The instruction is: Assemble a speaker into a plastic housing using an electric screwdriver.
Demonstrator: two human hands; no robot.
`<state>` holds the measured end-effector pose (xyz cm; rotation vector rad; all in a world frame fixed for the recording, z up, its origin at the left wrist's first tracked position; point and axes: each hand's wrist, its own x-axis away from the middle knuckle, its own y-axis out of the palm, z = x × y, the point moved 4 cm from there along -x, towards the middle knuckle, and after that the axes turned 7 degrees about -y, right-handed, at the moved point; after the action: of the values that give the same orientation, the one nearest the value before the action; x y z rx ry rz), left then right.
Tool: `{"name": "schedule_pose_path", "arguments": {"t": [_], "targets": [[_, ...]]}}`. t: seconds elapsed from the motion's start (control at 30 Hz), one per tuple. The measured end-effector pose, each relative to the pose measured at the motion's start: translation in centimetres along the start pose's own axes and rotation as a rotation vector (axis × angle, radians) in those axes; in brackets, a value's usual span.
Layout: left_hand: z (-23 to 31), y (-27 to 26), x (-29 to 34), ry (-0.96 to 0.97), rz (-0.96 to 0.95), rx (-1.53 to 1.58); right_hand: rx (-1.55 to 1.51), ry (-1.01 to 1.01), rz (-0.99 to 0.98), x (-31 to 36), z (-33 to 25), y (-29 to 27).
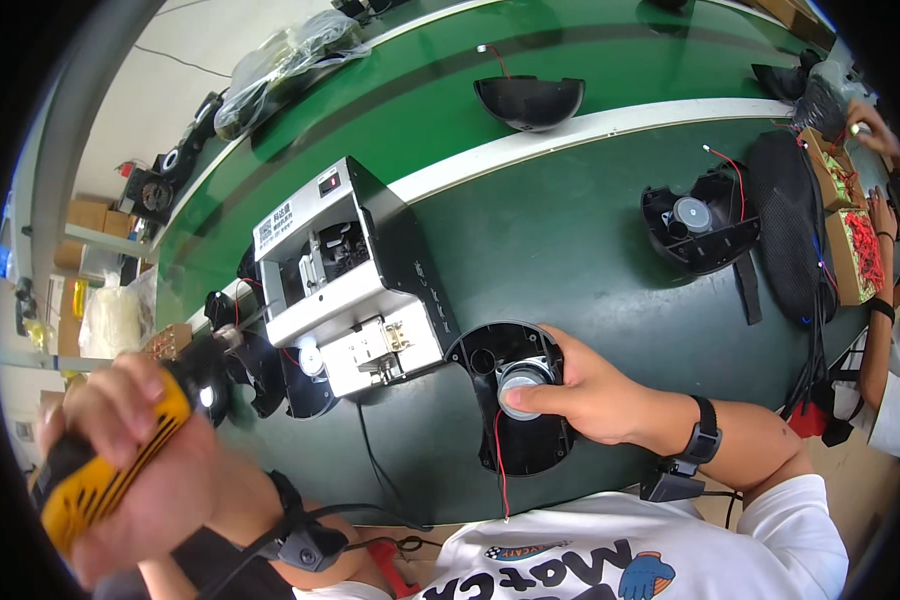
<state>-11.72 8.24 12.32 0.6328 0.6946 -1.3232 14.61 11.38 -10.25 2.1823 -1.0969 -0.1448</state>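
Note:
My left hand (135,450), blurred by motion, is wrapped round a yellow and black power screwdriver (135,470), raised at the lower left; its dark front end points up and to the right. With my right hand (605,395) I grip the edge of a rounded black plastic housing (530,450) on the green table. My right thumb presses on the round grey speaker (522,380) set inside that housing. A red wire (500,460) runs from the speaker down over the housing's near edge. The screwdriver is well apart from the housing.
A silver and black machine (355,290) stands left of the housing. Another housing with a speaker (700,220) lies at the right, beside a black mesh piece (795,220). A black shell (530,103) sits on the green belt (420,90). A co-worker's hand (880,215) is by boxes of red parts.

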Motion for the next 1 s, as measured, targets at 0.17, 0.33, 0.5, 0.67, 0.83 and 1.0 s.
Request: {"name": "schedule_pose_path", "arguments": {"t": [0.17,0.33,0.5,0.67,0.83,1.0], "targets": [[0.6,1.4,1.5,0.007,0.109,-0.068,0.018,0.009,0.019,0.0,0.0,-0.3],[-1.6,3.8,2.3,-0.328,0.080,0.104,-0.003,0.007,0.011,0.0,-0.1,0.1],[-4.4,4.0,2.6,-0.486,0.095,0.143,0.018,0.019,0.034,0.1,-0.1,-0.2],[-6.0,3.9,2.9,-0.541,0.119,0.181,0.015,0.002,0.013,0.1,0.2,-0.2],[-5.4,5.2,3.7,-0.546,0.136,0.129,0.038,0.013,0.041,0.0,0.1,-0.7],[-1.8,6.9,2.9,-0.458,0.019,0.313,0.034,0.028,0.040,0.1,-0.2,-0.3]]}}
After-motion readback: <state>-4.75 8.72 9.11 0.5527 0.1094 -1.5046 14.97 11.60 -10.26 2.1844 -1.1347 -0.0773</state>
